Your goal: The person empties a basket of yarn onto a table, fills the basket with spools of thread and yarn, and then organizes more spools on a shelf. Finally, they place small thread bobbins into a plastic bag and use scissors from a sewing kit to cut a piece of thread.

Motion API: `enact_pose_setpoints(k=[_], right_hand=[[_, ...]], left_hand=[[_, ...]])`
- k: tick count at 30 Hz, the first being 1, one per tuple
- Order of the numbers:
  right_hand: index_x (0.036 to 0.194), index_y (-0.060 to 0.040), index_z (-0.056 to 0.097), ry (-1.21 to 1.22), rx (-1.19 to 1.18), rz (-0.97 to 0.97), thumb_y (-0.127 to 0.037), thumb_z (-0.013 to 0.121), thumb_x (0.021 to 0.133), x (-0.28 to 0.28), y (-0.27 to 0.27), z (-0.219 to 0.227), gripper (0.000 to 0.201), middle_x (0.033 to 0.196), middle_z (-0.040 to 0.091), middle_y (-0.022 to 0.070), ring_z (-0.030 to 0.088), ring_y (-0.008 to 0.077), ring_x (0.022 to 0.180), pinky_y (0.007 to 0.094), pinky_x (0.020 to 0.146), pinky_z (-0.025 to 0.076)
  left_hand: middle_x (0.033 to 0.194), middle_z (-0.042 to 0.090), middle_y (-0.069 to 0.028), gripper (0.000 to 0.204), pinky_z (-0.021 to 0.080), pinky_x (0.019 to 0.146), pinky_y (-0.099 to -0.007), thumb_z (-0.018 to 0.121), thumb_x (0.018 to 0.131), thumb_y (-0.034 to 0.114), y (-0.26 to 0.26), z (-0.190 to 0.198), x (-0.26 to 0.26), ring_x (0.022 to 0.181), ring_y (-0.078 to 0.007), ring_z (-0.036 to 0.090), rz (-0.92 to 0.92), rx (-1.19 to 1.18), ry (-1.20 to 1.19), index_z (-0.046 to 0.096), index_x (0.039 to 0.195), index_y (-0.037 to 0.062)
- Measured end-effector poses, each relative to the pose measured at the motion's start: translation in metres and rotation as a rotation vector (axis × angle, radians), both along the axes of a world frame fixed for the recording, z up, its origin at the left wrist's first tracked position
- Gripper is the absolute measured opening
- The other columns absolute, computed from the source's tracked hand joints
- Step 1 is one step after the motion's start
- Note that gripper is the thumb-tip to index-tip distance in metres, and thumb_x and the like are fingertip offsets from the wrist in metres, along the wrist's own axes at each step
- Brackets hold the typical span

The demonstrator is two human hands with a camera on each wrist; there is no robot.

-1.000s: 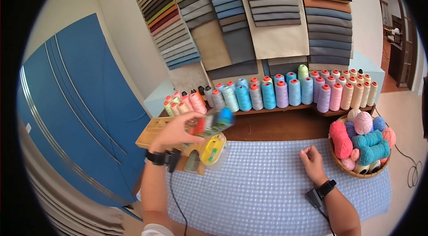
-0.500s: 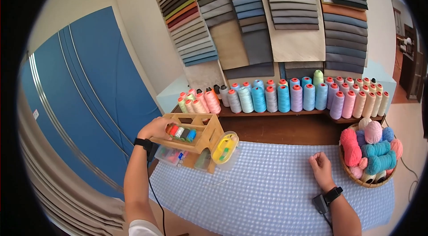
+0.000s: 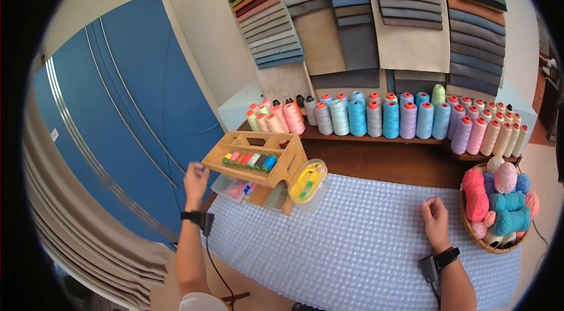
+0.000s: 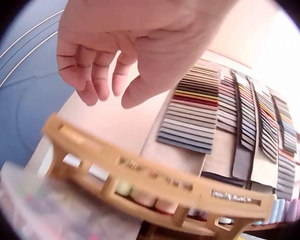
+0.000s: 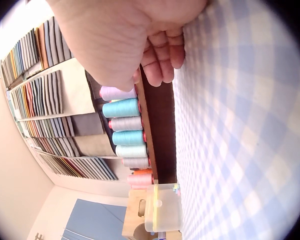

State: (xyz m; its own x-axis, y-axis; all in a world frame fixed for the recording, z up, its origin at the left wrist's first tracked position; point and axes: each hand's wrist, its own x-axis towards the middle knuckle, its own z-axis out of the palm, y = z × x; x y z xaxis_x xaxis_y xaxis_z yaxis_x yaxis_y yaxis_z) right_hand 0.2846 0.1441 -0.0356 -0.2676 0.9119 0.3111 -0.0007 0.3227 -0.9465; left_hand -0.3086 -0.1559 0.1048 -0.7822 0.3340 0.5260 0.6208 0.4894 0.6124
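My left hand (image 3: 196,182) is held in the air just left of the wooden organizer (image 3: 282,180), holding nothing. In the left wrist view that hand (image 4: 135,55) hangs above the organizer's edge (image 4: 155,175) with loosely bent fingers. A row of small coloured spools (image 3: 249,161) lies in the organizer's front compartment. My right hand (image 3: 435,223), loosely curled and bare of objects, is at the right part of the checkered cloth (image 3: 364,240), left of the yarn basket. The right wrist view shows this hand (image 5: 140,45) beside the cloth (image 5: 240,125).
A clear box with a yellow tray (image 3: 309,185) adjoins the organizer's right side; another clear box (image 3: 230,187) is under its left part. Thread cones (image 3: 390,119) line the back shelf. The yarn basket (image 3: 496,246) stands at the right. Fabric swatches (image 3: 411,46) hang behind.
The left hand carried the small spools to the organizer, let them go in its compartment, then moved away to the left. The right hand stayed near its place while the head view shifted.
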Motion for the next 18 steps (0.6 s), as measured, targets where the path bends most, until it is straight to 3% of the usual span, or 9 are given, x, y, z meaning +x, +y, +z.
enact_pose_setpoints(k=[2, 3, 4, 6, 12, 15, 16, 17, 18], right_hand=[[0.093, -0.0022, 0.056, 0.001, 0.000, 0.006, -0.017, 0.065, 0.101, -0.001, 0.001, -0.001, 0.018, 0.082, 0.060, -0.0006, 0.053, 0.0066, 0.076, 0.0236, 0.070, 0.046], [0.093, -0.0024, 0.056, -0.001, 0.011, 0.003, -0.016, 0.064, 0.101, -0.001, 0.001, -0.001, 0.018, 0.082, 0.060, -0.0005, 0.053, 0.0065, 0.077, 0.0234, 0.070, 0.046], [0.093, -0.0027, 0.056, 0.006, -0.007, 0.014, -0.017, 0.064, 0.102, -0.001, 0.000, 0.001, 0.018, 0.083, 0.060, -0.0004, 0.053, 0.0065, 0.078, 0.0232, 0.072, 0.046], [0.093, -0.0031, 0.056, 0.001, -0.011, 0.025, -0.018, 0.063, 0.102, 0.000, 0.001, 0.000, 0.018, 0.084, 0.060, -0.0003, 0.054, 0.0067, 0.078, 0.0234, 0.073, 0.046], [0.095, -0.0049, 0.054, -0.028, -0.014, 0.040, -0.020, 0.060, 0.104, 0.003, 0.001, 0.004, 0.019, 0.084, 0.061, 0.0008, 0.056, 0.0073, 0.078, 0.0236, 0.073, 0.046], [0.095, -0.0057, 0.054, -0.024, -0.016, 0.044, -0.021, 0.060, 0.104, 0.004, 0.000, 0.005, 0.019, 0.083, 0.062, 0.0007, 0.056, 0.0067, 0.077, 0.0227, 0.070, 0.045], [0.095, -0.0060, 0.054, -0.012, -0.025, 0.051, -0.021, 0.060, 0.105, 0.006, 0.000, 0.005, 0.019, 0.082, 0.062, 0.0005, 0.057, 0.0064, 0.075, 0.0222, 0.069, 0.045], [0.095, -0.0060, 0.054, -0.014, -0.015, 0.048, -0.021, 0.060, 0.105, 0.006, 0.001, 0.004, 0.019, 0.082, 0.062, 0.0005, 0.057, 0.0064, 0.075, 0.0222, 0.069, 0.045], [0.095, -0.0061, 0.054, 0.008, -0.009, 0.045, -0.021, 0.059, 0.105, 0.005, 0.002, 0.002, 0.019, 0.081, 0.062, 0.0003, 0.057, 0.0064, 0.074, 0.0222, 0.067, 0.045]], left_hand=[[0.104, 0.066, -0.0124, 0.042, 0.054, 0.071, -0.0374, 0.074, 0.091, 0.022, -0.027, -0.057, -0.011, 0.095, -0.0223, 0.068, -0.013, 0.211, -0.426, 0.051, 0.123, 0.0092], [0.114, 0.064, -0.0162, 0.055, 0.056, 0.075, -0.0397, 0.074, 0.093, 0.024, -0.033, -0.070, -0.003, 0.101, -0.0255, 0.067, -0.002, 0.309, -0.676, 0.044, 0.137, 0.0110], [0.114, 0.064, -0.0162, 0.055, 0.056, 0.075, -0.0397, 0.074, 0.093, 0.024, -0.038, -0.079, 0.002, 0.101, -0.0255, 0.067, 0.008, 0.313, -0.679, 0.044, 0.137, 0.0110], [0.127, 0.055, -0.0265, 0.078, 0.058, 0.086, -0.0463, 0.072, 0.095, 0.028, -0.042, -0.091, 0.021, 0.111, -0.0334, 0.064, -0.110, 0.541, -1.072, 0.021, 0.153, 0.0154], [0.132, 0.048, -0.0300, 0.114, 0.056, 0.089, -0.0472, 0.078, 0.090, 0.031, -0.002, -0.074, 0.066, 0.111, -0.0376, 0.062, -0.221, 0.451, -1.118, -0.012, 0.160, 0.0229], [0.138, 0.043, -0.0312, 0.122, 0.056, 0.090, -0.0475, 0.082, 0.086, 0.031, 0.008, -0.079, 0.053, 0.112, -0.0363, 0.061, -0.274, 0.480, -1.144, -0.016, 0.159, 0.0247], [0.142, 0.039, -0.0304, 0.113, 0.055, 0.092, -0.0467, 0.084, 0.082, 0.029, 0.015, -0.084, 0.053, 0.112, -0.0352, 0.061, -0.146, 0.565, -1.124, 0.002, 0.160, 0.0199], [0.142, 0.039, -0.0304, 0.113, 0.055, 0.092, -0.0467, 0.084, 0.082, 0.029, 0.017, -0.087, 0.049, 0.112, -0.0352, 0.061, -0.154, 0.573, -1.127, 0.002, 0.160, 0.0199], [0.137, 0.043, -0.0267, 0.098, 0.054, 0.091, -0.0460, 0.084, 0.081, 0.031, 0.015, -0.090, 0.043, 0.111, -0.0343, 0.060, -0.184, 0.582, -1.148, 0.019, 0.153, 0.0154]])
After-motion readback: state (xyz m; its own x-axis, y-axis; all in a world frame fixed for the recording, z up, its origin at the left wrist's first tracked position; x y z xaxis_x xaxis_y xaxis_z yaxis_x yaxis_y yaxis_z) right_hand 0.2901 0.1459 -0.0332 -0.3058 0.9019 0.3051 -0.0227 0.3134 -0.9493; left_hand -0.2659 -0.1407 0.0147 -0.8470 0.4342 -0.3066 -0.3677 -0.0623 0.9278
